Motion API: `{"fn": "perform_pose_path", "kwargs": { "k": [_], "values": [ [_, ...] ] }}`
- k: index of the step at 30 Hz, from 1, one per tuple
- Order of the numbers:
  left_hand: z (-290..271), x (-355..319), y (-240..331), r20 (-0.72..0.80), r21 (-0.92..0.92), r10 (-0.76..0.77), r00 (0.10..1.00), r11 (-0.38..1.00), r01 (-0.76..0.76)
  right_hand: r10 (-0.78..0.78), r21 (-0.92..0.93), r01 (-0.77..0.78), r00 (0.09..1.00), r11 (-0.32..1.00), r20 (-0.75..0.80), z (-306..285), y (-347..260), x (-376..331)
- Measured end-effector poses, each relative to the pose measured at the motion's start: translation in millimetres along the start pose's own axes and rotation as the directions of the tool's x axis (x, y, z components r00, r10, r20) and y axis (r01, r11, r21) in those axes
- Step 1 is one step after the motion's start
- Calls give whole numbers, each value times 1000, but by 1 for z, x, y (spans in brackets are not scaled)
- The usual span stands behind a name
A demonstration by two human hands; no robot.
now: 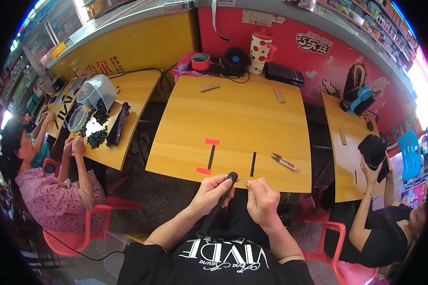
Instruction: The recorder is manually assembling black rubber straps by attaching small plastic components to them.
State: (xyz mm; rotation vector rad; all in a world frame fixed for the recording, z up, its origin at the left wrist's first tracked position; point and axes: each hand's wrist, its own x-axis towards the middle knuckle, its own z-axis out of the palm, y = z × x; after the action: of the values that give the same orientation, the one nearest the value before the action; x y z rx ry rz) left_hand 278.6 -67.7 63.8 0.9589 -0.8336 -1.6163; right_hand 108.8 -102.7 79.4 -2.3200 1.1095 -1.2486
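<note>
In front of my chest, close to the table's near edge, my left hand (211,191) grips a long black thing with a rounded end (232,176). Its dark, strap-like length runs down past my wrist against my black shirt. My right hand (263,197) pinches a small thin shiny piece (243,180) and holds it beside that rounded end. Whether the two touch, I cannot tell. Beyond my hands, a black strip (212,157) lies on the table between two red tape pieces, with another black strip (253,164) to its right. Pink-handled thread snips (284,162) lie farther right.
The wooden table (233,114) bears two small flat bars, red tape (200,61), a fan (235,61), a spotted tumbler (260,52) and a black package (284,74). At left, a person works beside small black parts (97,137); at right, another holds a black bundle (373,151).
</note>
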Motion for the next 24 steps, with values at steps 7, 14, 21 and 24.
{"fn": "perform_pose_path", "kwargs": {
  "k": [7,14,21,24],
  "values": [
    [2,4,-4,32,2,-12,999,1000,12,-37,-84,39,999,996,33,-3,4,3],
    [3,6,-2,36,22,-2,999,1000,1,-45,-93,46,999,995,16,-3,-3,7],
    [2,2,-8,26,259,55,998,964,-60,-204,-209,238,964,949,171,-7,6,5],
    [5,4,-9,-22,305,81,996,950,-70,-250,-221,295,945,930,209,-12,8,9]
  ]
}}
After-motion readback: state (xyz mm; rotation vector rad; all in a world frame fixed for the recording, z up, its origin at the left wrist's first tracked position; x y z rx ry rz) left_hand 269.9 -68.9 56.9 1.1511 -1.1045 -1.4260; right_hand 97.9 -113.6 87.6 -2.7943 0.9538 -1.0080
